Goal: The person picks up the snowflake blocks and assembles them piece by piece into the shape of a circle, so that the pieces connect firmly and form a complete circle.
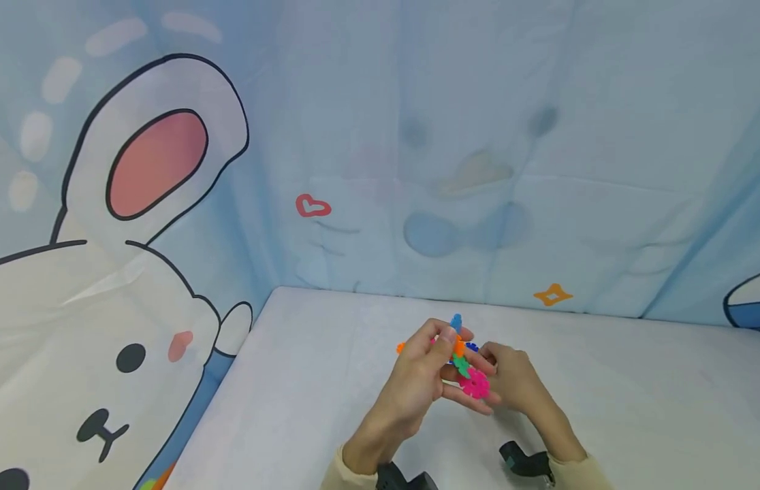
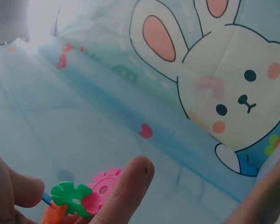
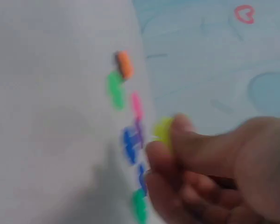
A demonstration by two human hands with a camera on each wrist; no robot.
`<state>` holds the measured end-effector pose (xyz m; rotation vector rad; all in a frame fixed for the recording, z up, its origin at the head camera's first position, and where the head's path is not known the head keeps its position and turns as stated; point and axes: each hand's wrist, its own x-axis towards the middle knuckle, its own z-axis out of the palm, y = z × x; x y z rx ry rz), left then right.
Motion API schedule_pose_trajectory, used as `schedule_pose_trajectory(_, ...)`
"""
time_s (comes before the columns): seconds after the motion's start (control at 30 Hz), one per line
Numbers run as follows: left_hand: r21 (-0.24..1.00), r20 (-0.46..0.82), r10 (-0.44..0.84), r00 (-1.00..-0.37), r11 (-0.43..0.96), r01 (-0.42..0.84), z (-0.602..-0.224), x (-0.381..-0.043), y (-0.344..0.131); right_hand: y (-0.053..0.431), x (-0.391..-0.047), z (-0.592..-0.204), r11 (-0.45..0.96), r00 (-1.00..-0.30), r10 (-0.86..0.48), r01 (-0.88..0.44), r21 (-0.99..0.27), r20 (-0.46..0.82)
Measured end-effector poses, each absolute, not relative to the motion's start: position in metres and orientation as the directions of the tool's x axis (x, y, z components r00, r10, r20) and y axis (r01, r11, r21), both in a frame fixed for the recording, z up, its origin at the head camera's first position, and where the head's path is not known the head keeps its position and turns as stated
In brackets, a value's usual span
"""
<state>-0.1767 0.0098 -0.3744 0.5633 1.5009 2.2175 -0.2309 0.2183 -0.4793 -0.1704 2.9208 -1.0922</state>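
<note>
My left hand (image 1: 417,381) holds a joined string of small notched plastic discs, pinched between thumb and fingers. Among them are a pink disc (image 1: 475,383), a green disc (image 1: 462,365), an orange disc (image 1: 460,347) and a light blue disc (image 1: 456,322). In the left wrist view, the green disc (image 2: 72,198) is slotted against the pink one (image 2: 102,186). Close beside it, my right hand (image 1: 511,378) pinches a yellow disc (image 3: 163,131) between thumb and index finger. A blurred row of coloured discs, with a blue disc (image 3: 129,145), shows right next to those fingertips.
Both hands are above a white-covered table (image 1: 319,381). A blue cartoon-print curtain (image 1: 355,136) rises at the table's back edge, and a printed rabbit (image 1: 110,367) fills the left side. Black wrist devices (image 1: 524,461) are strapped at the cream sleeves (image 1: 579,474).
</note>
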Motion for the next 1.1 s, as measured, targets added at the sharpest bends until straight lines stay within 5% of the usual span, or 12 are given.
schedule_pose_trajectory(0.23,0.960,0.170,0.567,-0.806,-0.281,0.005,-0.371,-0.171,0.011,0.222,-0.195,-0.405,0.275,-0.957,-0.062,-0.288,-0.917,0.282)
schedule_pose_trajectory(0.43,0.968,0.181,0.582,-0.793,-0.246,0.041,-0.371,-0.166,0.015,0.224,-0.169,-0.376,-0.084,-0.884,0.039,-0.467,-0.880,0.466)
schedule_pose_trajectory(0.93,0.974,0.228,0.546,-0.806,-0.130,0.188,-0.373,-0.161,0.018,0.209,-0.155,-0.363,0.038,-0.841,0.240,-0.491,-0.871,0.484)
schedule_pose_trajectory(1.1,0.969,0.241,0.520,-0.819,-0.082,0.232,-0.371,-0.159,0.018,0.209,-0.153,-0.364,0.051,-0.817,0.212,-0.539,-0.841,0.537)
